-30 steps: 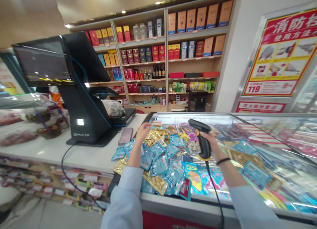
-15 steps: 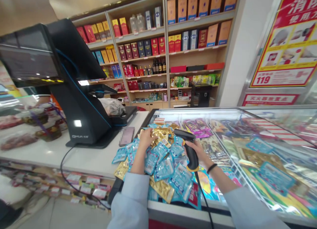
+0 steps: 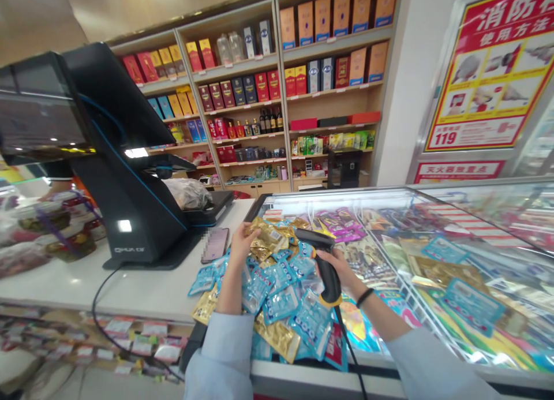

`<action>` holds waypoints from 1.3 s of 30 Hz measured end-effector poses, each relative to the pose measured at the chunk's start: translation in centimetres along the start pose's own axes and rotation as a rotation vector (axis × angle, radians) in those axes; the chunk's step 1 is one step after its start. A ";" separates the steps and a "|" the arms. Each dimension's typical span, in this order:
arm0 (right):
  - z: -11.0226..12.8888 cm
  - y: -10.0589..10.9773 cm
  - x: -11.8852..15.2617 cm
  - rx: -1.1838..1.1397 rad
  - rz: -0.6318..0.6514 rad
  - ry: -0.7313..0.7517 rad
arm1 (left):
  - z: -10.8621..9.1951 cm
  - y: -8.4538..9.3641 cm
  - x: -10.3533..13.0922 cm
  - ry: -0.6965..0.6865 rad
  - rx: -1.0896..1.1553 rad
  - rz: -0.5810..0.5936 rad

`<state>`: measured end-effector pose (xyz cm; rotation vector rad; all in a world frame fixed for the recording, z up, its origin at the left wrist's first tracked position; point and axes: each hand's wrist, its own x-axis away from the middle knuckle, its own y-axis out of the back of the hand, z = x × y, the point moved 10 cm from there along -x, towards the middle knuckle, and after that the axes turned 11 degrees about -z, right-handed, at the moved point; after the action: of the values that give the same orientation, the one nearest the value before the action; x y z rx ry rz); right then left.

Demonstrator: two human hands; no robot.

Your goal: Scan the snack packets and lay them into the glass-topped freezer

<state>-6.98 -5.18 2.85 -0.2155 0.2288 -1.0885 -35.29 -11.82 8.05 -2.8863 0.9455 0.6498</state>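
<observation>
Left fingers (image 3: 251, 233) pinch a gold packet (image 3: 269, 238) atop the packet pile (image 3: 281, 299); right fingers (image 3: 321, 254) wrap the scanner (image 3: 329, 277) — aimed roughly at that packet. Best keep its pale label (image 3: 276, 234) flat and taut — square to the scanner, uncovered.

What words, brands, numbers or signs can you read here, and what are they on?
"消防", next character cut off: red-and-yellow poster
"使用方法": same poster
"119": same poster
"灭火器放置点": red sign beneath it
Perhaps "QHUA": black register stand
Too small or blurred: blue packets, gold packets, shelf boxes
</observation>
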 end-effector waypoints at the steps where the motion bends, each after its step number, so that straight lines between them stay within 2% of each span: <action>1: 0.0 0.1 0.0 0.000 -0.003 0.001 | -0.3 0.6 -0.2 0.009 0.086 -0.067; 3: 0.0 0.2 0.0 -0.006 -0.012 -0.002 | -0.8 2.0 -0.2 0.006 0.209 -0.208; 6: 0.0 0.0 0.1 -0.018 -0.004 -0.014 | -1.7 3.6 0.1 -0.049 0.240 -0.367; 11: 0.2 -0.3 0.2 -0.019 0.021 0.001 | -2.3 4.8 0.5 -0.079 0.274 -0.473; 27: 0.8 -0.2 0.8 -0.069 -0.011 0.002 | -2.1 5.1 0.5 -0.135 0.271 -0.501; 35: 1.1 0.0 0.9 -0.065 -0.023 0.015 | -1.9 5.0 0.5 -0.093 0.295 -0.491; 37: 1.0 0.1 0.9 -0.052 -0.026 0.017 | -1.8 5.2 0.6 -0.091 0.277 -0.517; 39: 1.1 0.2 0.8 -0.044 -0.030 0.024 | -1.0 5.6 0.7 -0.025 0.311 -0.577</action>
<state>-6.18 -5.72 3.75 -0.2464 0.2720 -1.1168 -37.64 -16.93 9.25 -2.6542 0.1560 0.4358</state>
